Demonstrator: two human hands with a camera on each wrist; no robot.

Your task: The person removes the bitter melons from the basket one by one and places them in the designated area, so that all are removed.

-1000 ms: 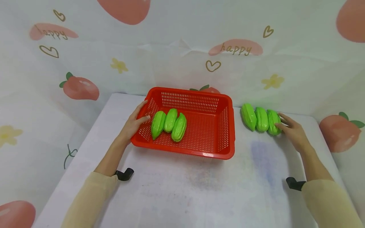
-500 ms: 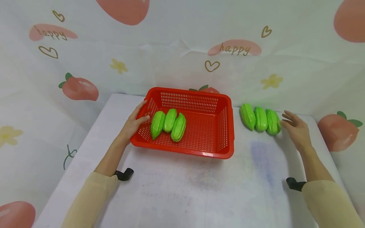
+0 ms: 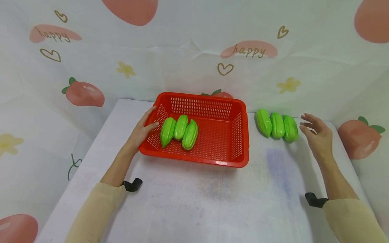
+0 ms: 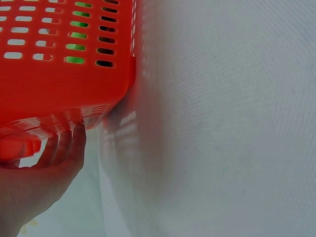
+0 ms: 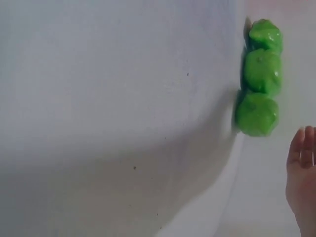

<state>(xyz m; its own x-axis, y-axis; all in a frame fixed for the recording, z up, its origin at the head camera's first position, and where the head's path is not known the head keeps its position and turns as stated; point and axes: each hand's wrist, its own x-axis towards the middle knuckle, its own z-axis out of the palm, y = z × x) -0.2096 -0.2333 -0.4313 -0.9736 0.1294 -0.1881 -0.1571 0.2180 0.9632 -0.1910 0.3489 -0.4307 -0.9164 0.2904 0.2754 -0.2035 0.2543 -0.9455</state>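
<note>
Left hand point(image 3: 140, 133) grips one red basket point(image 3: 194, 160), three green gourds point(image 3: 180, 127) inside; three more point(image 3: 278, 126) at three o'clock, right hand point(image 3: 320, 135) loosely parted.

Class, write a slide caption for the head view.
Left hand holds a red basket of three green fruits; right hand beside three more fruits on the table.

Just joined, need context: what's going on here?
A person's left hand grips the left side of a red basket. Inside, three green fruit-shaped pieces lie toward its left end. The right hand holds nothing; it is just right of three more green pieces in a row on the white table, touching none of them.
</note>
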